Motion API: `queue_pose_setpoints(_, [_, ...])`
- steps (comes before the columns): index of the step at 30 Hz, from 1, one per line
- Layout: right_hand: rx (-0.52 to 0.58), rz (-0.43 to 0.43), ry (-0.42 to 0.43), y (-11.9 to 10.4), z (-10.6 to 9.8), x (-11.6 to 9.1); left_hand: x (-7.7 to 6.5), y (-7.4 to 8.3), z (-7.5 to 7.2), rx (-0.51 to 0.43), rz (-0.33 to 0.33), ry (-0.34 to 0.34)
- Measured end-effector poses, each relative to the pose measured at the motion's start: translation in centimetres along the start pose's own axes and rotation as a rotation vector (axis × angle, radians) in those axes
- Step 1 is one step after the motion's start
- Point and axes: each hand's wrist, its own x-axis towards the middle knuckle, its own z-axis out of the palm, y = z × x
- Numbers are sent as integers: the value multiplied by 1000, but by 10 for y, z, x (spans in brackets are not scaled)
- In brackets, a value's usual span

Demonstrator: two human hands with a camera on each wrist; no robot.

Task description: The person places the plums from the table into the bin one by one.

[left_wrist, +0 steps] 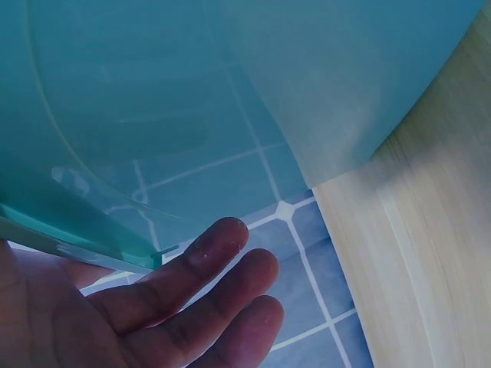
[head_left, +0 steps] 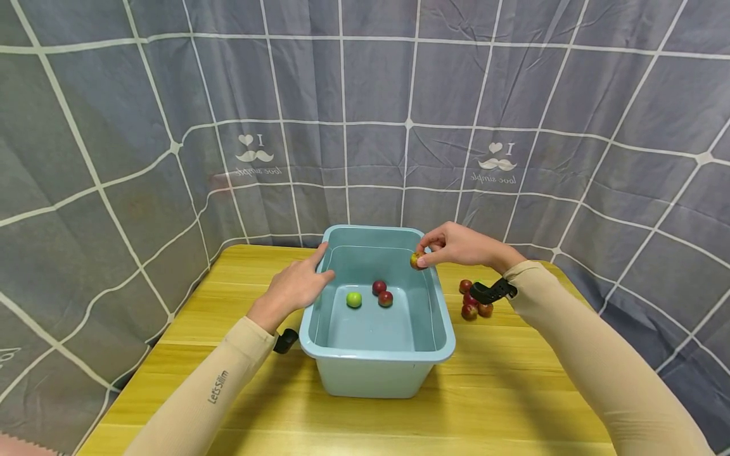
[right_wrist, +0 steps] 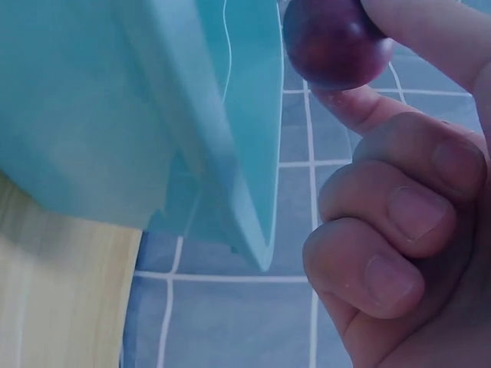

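Grey curtain (head_left: 376, 82) behind: loose-fingered left hand (head_left: 294, 282) is resting at the tub's (head_left: 376, 356) ten o'clock, apparently steadying it; right hand (head_left: 463, 246) is pinching a small fruit (head_left: 416, 260) near two o'clock, likely for control.

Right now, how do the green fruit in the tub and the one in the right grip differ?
The green fruit is bright green; the held fruit shows dark red from the wrist, yellow-brown from the head. The green fruit rests inside the tub; the held fruit is pinched in the right grip by the tub's rim. Both look round.
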Motion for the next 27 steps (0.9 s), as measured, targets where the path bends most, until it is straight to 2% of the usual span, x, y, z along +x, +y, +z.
queue_pose_setpoints(17, [-126, -71, -164, -26, 9, 48, 1, -1, -1, -15, 15, 3])
queue_pose_setpoints(21, [-125, -66, -210, -31, 15, 58, 1, -1, -1, -6, 6, 1])
queue_pose_setpoints(27, [-185, -35, -288, -34, 30, 75, 0, 0, 0, -1, -4, 6])
